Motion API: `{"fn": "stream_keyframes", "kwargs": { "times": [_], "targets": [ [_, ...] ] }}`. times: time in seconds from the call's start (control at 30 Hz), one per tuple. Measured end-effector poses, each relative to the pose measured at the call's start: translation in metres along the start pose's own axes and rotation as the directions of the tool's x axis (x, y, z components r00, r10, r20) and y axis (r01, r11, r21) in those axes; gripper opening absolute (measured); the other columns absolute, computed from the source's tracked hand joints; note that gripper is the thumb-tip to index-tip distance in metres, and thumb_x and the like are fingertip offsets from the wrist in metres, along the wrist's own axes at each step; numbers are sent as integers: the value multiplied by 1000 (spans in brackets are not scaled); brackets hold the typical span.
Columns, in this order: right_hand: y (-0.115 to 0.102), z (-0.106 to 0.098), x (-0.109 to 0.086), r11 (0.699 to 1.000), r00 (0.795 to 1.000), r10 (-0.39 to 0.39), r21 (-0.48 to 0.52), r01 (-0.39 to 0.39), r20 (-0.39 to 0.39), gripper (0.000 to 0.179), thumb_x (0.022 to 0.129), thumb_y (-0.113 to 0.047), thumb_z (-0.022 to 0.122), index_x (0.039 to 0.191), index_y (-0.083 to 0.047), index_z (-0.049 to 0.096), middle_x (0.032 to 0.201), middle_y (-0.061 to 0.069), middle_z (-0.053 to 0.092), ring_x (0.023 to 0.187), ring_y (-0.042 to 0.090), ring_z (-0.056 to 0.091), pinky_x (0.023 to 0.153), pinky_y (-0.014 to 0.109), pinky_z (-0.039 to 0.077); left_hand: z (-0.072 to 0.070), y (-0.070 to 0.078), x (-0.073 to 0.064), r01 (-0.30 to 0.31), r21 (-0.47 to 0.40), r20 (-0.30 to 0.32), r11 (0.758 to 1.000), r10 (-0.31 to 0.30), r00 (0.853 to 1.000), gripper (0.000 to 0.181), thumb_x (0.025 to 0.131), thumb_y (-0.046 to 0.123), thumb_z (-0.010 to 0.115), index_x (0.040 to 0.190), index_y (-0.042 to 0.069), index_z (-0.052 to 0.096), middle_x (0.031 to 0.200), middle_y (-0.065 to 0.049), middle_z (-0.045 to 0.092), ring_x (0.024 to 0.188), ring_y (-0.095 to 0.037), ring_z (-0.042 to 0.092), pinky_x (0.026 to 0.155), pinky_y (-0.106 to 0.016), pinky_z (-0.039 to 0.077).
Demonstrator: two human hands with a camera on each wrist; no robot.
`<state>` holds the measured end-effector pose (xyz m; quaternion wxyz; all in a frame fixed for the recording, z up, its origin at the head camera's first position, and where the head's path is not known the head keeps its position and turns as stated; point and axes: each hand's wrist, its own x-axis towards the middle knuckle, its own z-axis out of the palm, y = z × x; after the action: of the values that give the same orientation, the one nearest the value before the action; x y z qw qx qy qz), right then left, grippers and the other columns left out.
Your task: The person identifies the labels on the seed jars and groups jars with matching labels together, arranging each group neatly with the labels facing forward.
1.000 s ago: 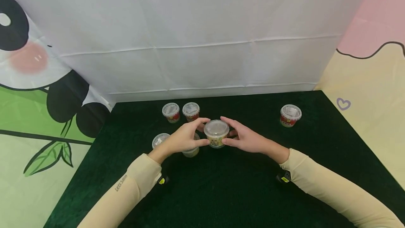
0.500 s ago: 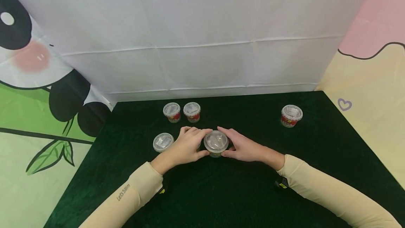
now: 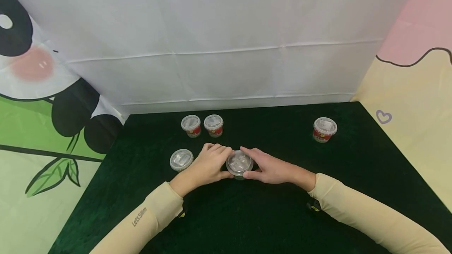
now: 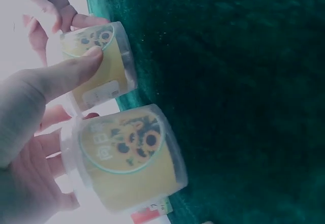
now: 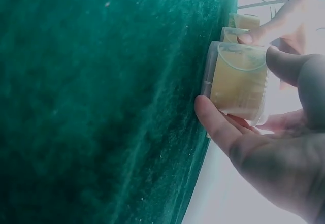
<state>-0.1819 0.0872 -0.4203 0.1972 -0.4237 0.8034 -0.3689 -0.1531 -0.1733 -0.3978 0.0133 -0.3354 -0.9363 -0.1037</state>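
Near the middle of the green cloth, in the head view, both hands hold one round plastic tub (image 3: pixel 239 162) with a clear lid. My left hand (image 3: pixel 210 164) grips its left side, and in the left wrist view the thumb (image 4: pixel 76 74) lies on the tub's yellow sunflower label. From the right, my right hand (image 3: pixel 271 166) grips the same tub with thumb and fingers. A second sunflower tub (image 4: pixel 129 158) stands beside it under my left hand, hidden in the head view. Left of that hand is another clear-lidded tub (image 3: pixel 181 159).
Two tubs with red labels, a left one (image 3: pixel 191 126) and a right one (image 3: pixel 213 125), stand farther back. Another red-labelled tub (image 3: pixel 325 129) is at the back right. A white cloth wall (image 3: pixel 226 69) rises behind the green tabletop (image 3: pixel 268 214).
Both hands have brought the tub down and towards me, to the row of clear-lidded tubs. My left hand now covers the neighbouring tub, which showed partly one second ago.
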Motion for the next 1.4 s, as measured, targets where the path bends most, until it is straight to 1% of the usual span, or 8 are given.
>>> {"fn": "stream_keyframes", "kwargs": {
  "times": [0.27, 0.6, 0.87, 1.0, 1.1, 1.2, 1.3, 1.4],
  "targets": [
    [-3, -3, 0, 999, 1000, 13, -34, -12, 27, 81, 103, -38, 60, 162, -5, 15, 144, 16, 41, 103, 14, 57, 85, 31, 54, 1, 1, -2, 1, -30, -30, 1000, -2, 1000, 56, 82, 40, 85, 124, 14, 60, 121, -6, 66, 117, -25, 58, 108, -57, 37],
    [-3, -3, 1, 1000, 1000, 7, -24, -6, 25, 79, 104, -37, 58, 161, -4, 15, 146, 17, 40, 124, 23, 52, 102, 43, 48, 1, 2, -3, 4, -25, -50, 1000, -6, 999, 56, 81, 39, 87, 122, 12, 61, 119, -7, 66, 115, -26, 59, 107, -59, 37],
    [-1, 0, 0, 1000, 1000, -2, 0, 2, 17, 80, 104, -37, 59, 162, -4, 14, 143, 16, 42, 122, 23, 52, 100, 43, 48, -2, 7, 0, 22, 36, 4, 999, -22, 1000, 55, 81, 40, 87, 119, 14, 56, 119, -5, 66, 115, -25, 60, 107, -55, 40],
    [0, 0, -1, 999, 1000, 7, 39, -7, 23, 82, 103, -35, 61, 162, -3, 13, 144, 17, 41, 127, 27, 52, 102, 43, 49, -12, 18, 4, 70, 89, 83, 994, -77, 994, 57, 82, 38, 87, 121, 13, 55, 120, -7, 65, 116, -27, 60, 108, -57, 40],
    [2, -3, -5, 997, 1000, 20, 79, -21, 15, 83, 102, -34, 63, 162, -5, 13, 147, 20, 39, 132, 33, 50, 100, 41, 51, -27, 33, 9, 133, 123, 183, 984, -154, 971, 66, 82, 36, 87, 133, 12, 53, 129, -10, 59, 124, -32, 56, 112, -61, 33],
    [4, -14, -13, 995, 999, 33, 98, -30, -29, 81, 101, -29, 65, 162, -8, 16, 151, 22, 37, 134, 40, 48, 98, 41, 53, -42, 50, 17, 150, 137, 249, 979, -181, 951, 77, 84, 38, 84, 146, 12, 47, 139, -12, 53, 131, -35, 50, 113, -62, 30],
    [10, -33, -27, 999, 991, 30, 31, -27, -127, 73, 100, -23, 67, 160, -10, 26, 151, 21, 40, 133, 41, 49, 98, 47, 52, -52, 67, 29, 107, 118, 264, 987, -135, 955, 76, 91, 44, 76, 151, 13, 44, 144, -11, 51, 132, -32, 50, 110, -56, 38],
    [20, -55, -45, 990, 965, -4, -135, -33, -262, 62, 99, -16, 67, 154, -8, 39, 145, 19, 48, 125, 36, 56, 95, 51, 53, -51, 80, 45, 34, 58, 245, 998, -47, 968, 67, 96, 47, 68, 151, 14, 46, 144, -10, 52, 128, -26, 54, 104, -46, 47]
  ]
}}
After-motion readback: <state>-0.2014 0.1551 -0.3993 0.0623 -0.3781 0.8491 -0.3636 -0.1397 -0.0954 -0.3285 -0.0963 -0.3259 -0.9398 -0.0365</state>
